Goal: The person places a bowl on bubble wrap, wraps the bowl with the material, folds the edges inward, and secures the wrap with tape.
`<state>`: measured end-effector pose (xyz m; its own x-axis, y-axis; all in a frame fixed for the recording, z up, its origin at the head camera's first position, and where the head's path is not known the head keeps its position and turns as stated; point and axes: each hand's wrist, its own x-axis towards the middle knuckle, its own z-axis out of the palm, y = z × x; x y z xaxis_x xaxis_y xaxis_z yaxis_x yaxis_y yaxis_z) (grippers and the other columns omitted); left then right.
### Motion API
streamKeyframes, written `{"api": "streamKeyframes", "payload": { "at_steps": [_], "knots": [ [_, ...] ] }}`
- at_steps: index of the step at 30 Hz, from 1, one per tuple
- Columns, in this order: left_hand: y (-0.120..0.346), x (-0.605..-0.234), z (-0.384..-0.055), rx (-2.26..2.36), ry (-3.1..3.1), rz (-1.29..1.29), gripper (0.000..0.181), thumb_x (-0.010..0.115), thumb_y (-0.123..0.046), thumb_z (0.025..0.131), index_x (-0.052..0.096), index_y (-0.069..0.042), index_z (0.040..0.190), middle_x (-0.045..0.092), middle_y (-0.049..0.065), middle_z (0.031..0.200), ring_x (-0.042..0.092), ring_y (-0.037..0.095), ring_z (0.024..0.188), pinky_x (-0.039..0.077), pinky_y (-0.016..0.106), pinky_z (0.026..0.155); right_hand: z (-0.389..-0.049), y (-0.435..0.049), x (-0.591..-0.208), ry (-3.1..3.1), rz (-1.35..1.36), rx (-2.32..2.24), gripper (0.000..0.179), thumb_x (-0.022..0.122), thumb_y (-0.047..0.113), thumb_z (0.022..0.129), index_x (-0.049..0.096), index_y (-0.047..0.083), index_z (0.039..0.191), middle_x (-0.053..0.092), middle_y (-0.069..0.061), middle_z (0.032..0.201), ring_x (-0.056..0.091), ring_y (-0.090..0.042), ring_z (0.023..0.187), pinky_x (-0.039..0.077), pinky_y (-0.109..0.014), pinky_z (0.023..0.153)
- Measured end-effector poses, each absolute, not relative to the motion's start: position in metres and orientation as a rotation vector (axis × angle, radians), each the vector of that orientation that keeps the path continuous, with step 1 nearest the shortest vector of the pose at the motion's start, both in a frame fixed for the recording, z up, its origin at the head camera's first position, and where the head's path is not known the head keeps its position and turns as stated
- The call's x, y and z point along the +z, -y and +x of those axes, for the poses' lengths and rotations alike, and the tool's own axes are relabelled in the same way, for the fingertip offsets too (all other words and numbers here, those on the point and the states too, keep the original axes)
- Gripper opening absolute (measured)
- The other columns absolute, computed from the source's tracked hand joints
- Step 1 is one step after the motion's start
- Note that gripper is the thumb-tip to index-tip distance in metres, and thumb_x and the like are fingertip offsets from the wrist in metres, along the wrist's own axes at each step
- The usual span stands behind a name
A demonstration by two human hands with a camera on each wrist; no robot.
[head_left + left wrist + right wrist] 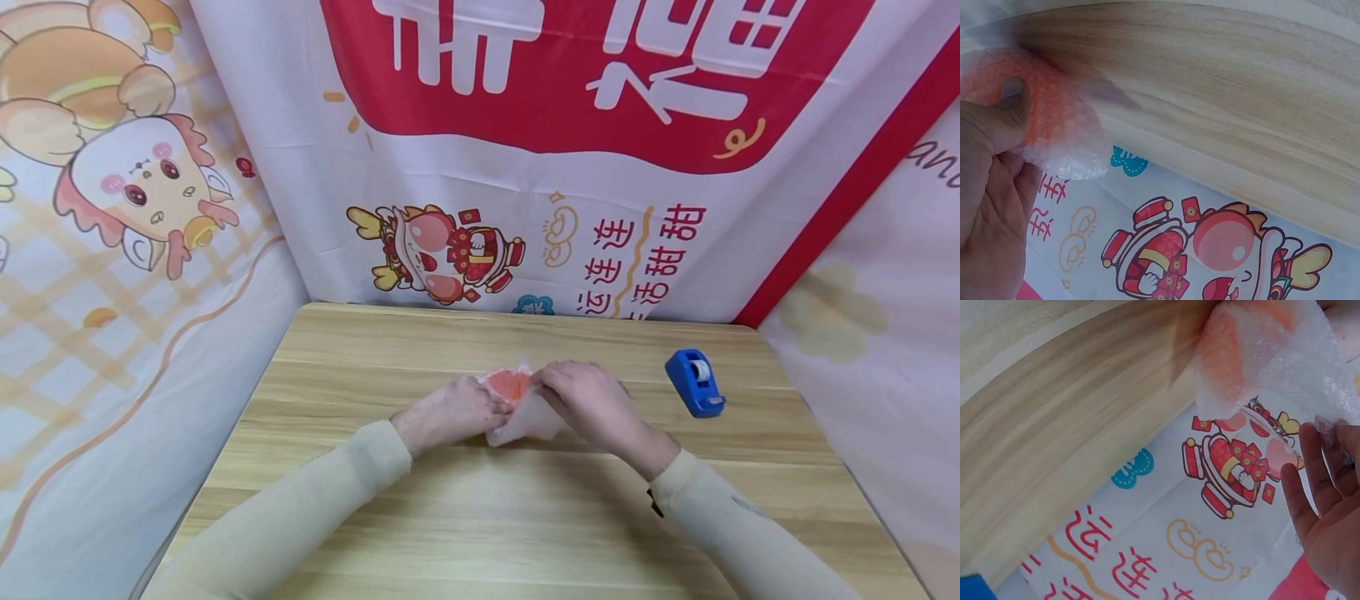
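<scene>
Two bare hands hold a sheet of bubble wrap [531, 419] around an orange item [507, 385], approx. ctr of frame, on a light wood-grain table [480, 525]. What the item is, can't tell; it shows as a patch of color b/w the hands, and in the L-wrist view, upper left, it glows thru the bubbles.

The L hand [459, 410], just left of ctr, has a firm, narrow grip on the wrapped item: thumb pressed flat on the bubbles, fingers tucked behind. The R hand [588, 406], just right of ctr, pinches an edge of the wrap b/w bunched fingertips, w/ the sheet slanting down toward lower ctr; in the R-wrist view, two of its other fingers stand free of the wrap. Both arms come in from the bottom of frame in cream sleeves [315, 492], w/ a small dark object [655, 502] at the R cuff, too small to ID.

Right of ctr, well apart from the hands, sits a blue tape dispenser [684, 379] w/ a roll of tape [701, 370] in it.

Bkgd, top ctr: a white hanging cloth [315, 192] w/ a big red panel, bold white characters, smaller red lettering and a red-and-gold cartoon figure [480, 254]. Upper left: a pale drape [225, 350] w/ orange checks and a pink-cheeked cartoon animal [146, 179], head down. Far right: another white drape [900, 400] w/ a faint flower print.
</scene>
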<state>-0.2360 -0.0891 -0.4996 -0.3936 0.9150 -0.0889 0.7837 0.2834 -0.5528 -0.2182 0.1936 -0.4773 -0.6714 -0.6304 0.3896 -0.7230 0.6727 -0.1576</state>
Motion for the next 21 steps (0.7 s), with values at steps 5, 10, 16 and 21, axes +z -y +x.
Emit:
{"api": "streamKeyframes", "payload": {
  "at_steps": [5, 10, 16, 21],
  "knots": [
    [0.088, -0.501, -0.235, 0.74, 2.32, -1.601, 0.035, 0.085, -0.019, 0.11, 0.081, -0.033, 0.142, 0.083, -0.012, 0.144, 0.08, 0.005, 0.123, 0.066, 0.027, 0.113, -0.222, -0.181, -0.467, 2.693, 0.993, 0.569, 0.014, 0.08, 0.016, 0.114, 0.087, 0.015, 0.126, 0.09, -0.004, 0.12, 0.087, -0.024, 0.11, 0.074, -0.05, 0.099],
    [0.089, -0.502, -0.236, 0.723, 2.327, -1.62, 0.029, 0.083, -0.018, 0.11, 0.082, -0.035, 0.133, 0.087, -0.014, 0.129, 0.08, 0.004, 0.111, 0.067, 0.023, 0.101, -0.232, -0.172, -0.47, 2.765, 0.973, 0.614, 0.009, 0.083, 0.008, 0.109, 0.086, 0.011, 0.117, 0.086, -0.005, 0.122, 0.082, -0.026, 0.118, 0.071, -0.049, 0.106],
    [0.09, -0.504, -0.238, 0.722, 2.294, -1.641, 0.026, 0.083, -0.02, 0.11, 0.083, -0.034, 0.131, 0.087, -0.014, 0.13, 0.08, 0.003, 0.112, 0.066, 0.021, 0.103, -0.248, -0.173, -0.481, 2.899, 0.973, 0.786, 0.01, 0.077, 0.006, 0.112, 0.084, 0.011, 0.116, 0.07, -0.015, 0.165, 0.067, -0.042, 0.153, 0.054, -0.062, 0.133],
    [0.091, -0.505, -0.241, 0.804, 2.256, -1.663, 0.034, 0.083, -0.022, 0.111, 0.08, -0.032, 0.143, 0.082, -0.013, 0.149, 0.079, 0.005, 0.131, 0.062, 0.024, 0.118, -0.258, -0.175, -0.486, 3.026, 0.965, 0.878, 0.024, 0.073, 0.008, 0.115, 0.082, 0.008, 0.137, 0.074, -0.014, 0.163, 0.067, -0.041, 0.156, 0.052, -0.064, 0.135]
  ]
}}
